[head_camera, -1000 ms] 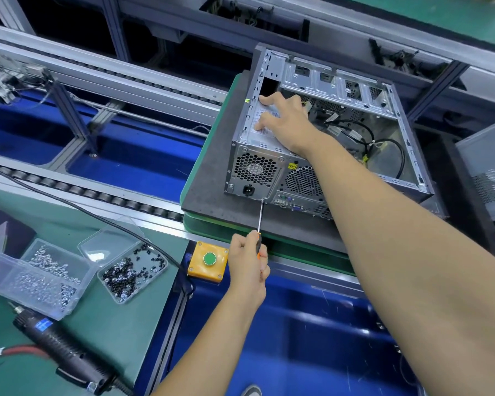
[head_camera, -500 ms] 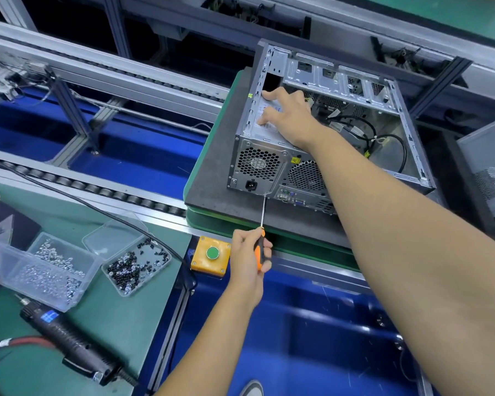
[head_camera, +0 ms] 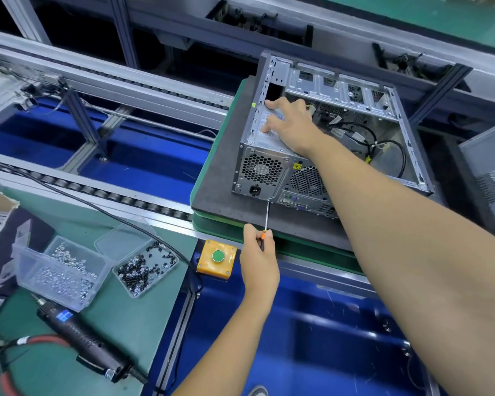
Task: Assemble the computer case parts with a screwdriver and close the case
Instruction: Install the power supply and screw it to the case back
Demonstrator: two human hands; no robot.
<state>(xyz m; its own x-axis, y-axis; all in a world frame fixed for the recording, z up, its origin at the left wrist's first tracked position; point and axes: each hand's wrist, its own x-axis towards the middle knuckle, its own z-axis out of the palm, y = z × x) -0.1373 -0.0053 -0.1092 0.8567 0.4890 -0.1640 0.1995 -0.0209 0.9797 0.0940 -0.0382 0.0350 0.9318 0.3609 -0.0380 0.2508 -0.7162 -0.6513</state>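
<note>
On the grey pad (head_camera: 220, 181), the computer case (head_camera: 272, 170) bears a yellow warning sticker (head_camera: 297, 166); the left hand (head_camera: 259, 261) grips the screwdriver (head_camera: 266, 217), tip at the case's rear, while the right hand (head_camera: 290, 124) lies flat inside.

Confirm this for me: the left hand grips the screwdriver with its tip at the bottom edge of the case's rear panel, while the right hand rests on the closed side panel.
Wrong in one respect: there is no closed side panel. The head view shows the case open on top, cables visible inside, and the right hand rests on the metal box inside it. The rest stands: the left hand grips the screwdriver, tip at the rear panel's bottom edge.
</note>
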